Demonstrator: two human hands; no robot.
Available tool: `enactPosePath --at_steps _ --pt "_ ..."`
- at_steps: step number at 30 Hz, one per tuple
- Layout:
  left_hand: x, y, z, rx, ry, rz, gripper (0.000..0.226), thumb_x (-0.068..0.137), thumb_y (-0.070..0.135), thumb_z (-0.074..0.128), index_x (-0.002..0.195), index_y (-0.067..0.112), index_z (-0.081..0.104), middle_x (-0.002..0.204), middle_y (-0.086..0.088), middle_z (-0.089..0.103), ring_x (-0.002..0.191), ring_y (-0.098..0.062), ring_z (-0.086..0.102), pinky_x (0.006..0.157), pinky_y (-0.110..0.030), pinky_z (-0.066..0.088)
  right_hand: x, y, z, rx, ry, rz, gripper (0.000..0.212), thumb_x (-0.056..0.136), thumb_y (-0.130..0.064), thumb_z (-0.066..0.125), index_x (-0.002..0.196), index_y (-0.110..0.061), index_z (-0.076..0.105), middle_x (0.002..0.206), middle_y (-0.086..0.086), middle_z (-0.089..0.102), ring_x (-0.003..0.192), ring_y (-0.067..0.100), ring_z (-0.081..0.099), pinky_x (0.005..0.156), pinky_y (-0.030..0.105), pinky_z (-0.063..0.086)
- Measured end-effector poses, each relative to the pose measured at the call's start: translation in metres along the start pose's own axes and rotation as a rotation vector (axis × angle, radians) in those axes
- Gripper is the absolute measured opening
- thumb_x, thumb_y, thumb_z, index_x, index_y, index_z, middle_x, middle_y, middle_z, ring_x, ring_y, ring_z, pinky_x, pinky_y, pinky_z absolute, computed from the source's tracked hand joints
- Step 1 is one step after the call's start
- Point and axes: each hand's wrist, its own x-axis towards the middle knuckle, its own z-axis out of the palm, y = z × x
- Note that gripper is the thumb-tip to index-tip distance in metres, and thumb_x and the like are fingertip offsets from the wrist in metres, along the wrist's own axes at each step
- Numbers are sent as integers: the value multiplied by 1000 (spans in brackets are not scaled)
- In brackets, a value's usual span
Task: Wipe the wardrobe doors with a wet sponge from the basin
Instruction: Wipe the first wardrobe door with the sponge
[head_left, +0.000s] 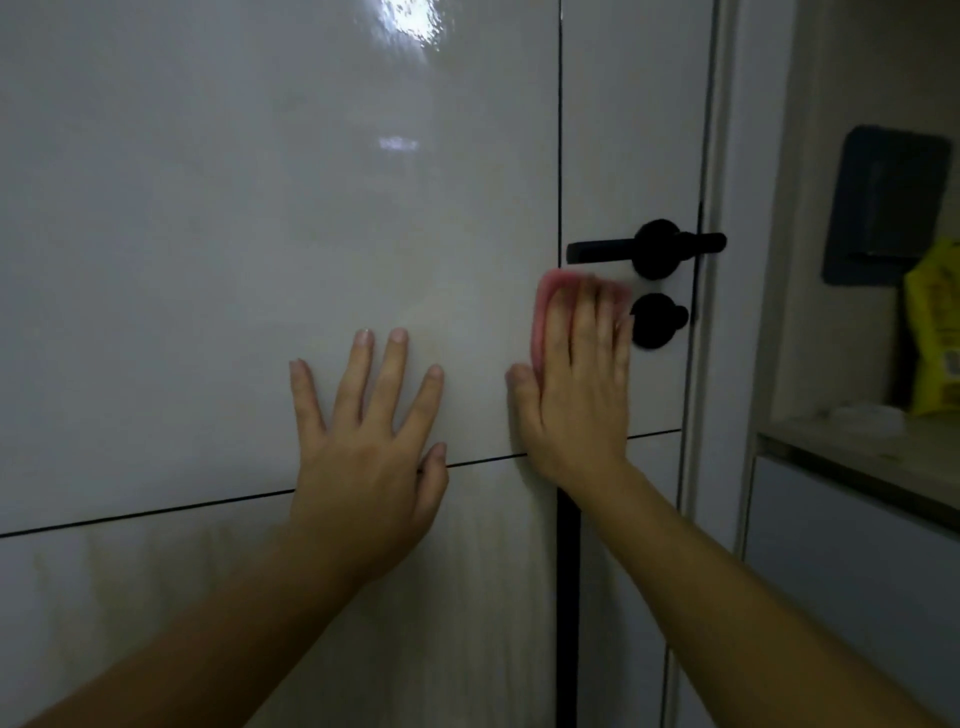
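The person's left hand (363, 431) lies flat on the glossy pale wardrobe door (234, 234), fingers (397, 358) straight and spread, grasping nothing. It seems to be there to brace the body and steady the panel against the wiping pressure. The right hand (576, 384) presses a pink sponge (545, 296) against the door. Its fingers are laid out straight over the sponge rather than curled round it, probably so that the whole face of the sponge meets the surface. The sponge sits just below the black lever handle (618, 249) and just beside the round black lock knob (657, 319), straddling the dark vertical seam between two panels. This looks like close work around the fittings. The right hand and sponge are blurred, which fits a stroke under way. The basin is not in view.

To the right, a yellow packet (935, 332) stands on a tabletop (857, 447) below a dark wall-mounted holder (883, 208). The packet carries print, but it is too dim and small to read, and no other writing or brand shows.
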Motion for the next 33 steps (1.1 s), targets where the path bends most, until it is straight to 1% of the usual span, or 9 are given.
enactPosePath --at_steps 3,9,15,19,23,27,30,32,33 --pt "0 4 -1 -4 -18 -20 66 94 44 39 153 13 43 166 -21 21 155 -43 14 114 -78 10 -31 11 4 -15 -19 -38 78 101 -44 36 161 -5 3 169 21 2 157 37 -4 127 51 -2" --pt "-4 5 4 21 -38 -18 72 95 46 40 158 13 32 168 -20 13 156 -42 9 115 -77 9 17 4 0 43 66 64 73 104 -40 29 160 0 6 167 25 6 156 40 1 128 51 -1" --pt "-20 0 6 22 -24 5 72 95 44 44 158 11 33 168 -21 13 156 -40 10 116 -75 9 -80 12 17 112 -22 167 76 105 -47 25 161 -8 -7 169 17 -11 157 32 -13 128 51 0" --pt "-22 -6 2 -44 -5 16 73 97 42 38 161 10 22 169 -14 15 157 -34 10 118 -73 9 -81 -4 17 151 -66 275 78 105 -52 20 161 -7 -10 168 16 -18 156 32 -19 126 57 2" --pt "-25 -6 -2 -304 71 -1 81 94 31 40 162 9 2 168 -14 19 157 -29 14 123 -65 3 -17 -45 5 102 -70 -196 76 104 -46 32 162 -11 -1 168 16 -10 156 40 -8 127 52 -4" --pt "-31 -20 -3 -444 115 -3 77 90 22 42 158 -2 15 164 -21 25 154 -29 22 128 -52 0 11 -57 3 41 -60 -420 70 104 -39 38 161 -8 14 169 20 8 156 41 2 127 54 2" --pt "-32 -23 -4 -429 112 23 71 89 21 43 153 -5 26 162 -25 27 154 -35 23 126 -57 4 -30 -30 8 -21 -152 -702 70 104 -40 42 162 -13 13 169 15 6 157 36 2 127 53 5" --pt "-32 -21 -4 -320 91 52 66 89 23 44 147 -6 38 160 -27 31 151 -40 26 123 -65 11 -48 3 11 -106 -163 -720 71 104 -42 42 163 -15 10 170 14 0 157 36 1 127 51 2" --pt "-33 -18 -4 -257 75 63 64 89 26 45 145 -5 43 160 -28 31 151 -41 27 121 -67 13 -53 19 13 -135 -152 -627 73 104 -43 41 163 -16 7 170 14 -5 157 36 -2 127 51 -1"
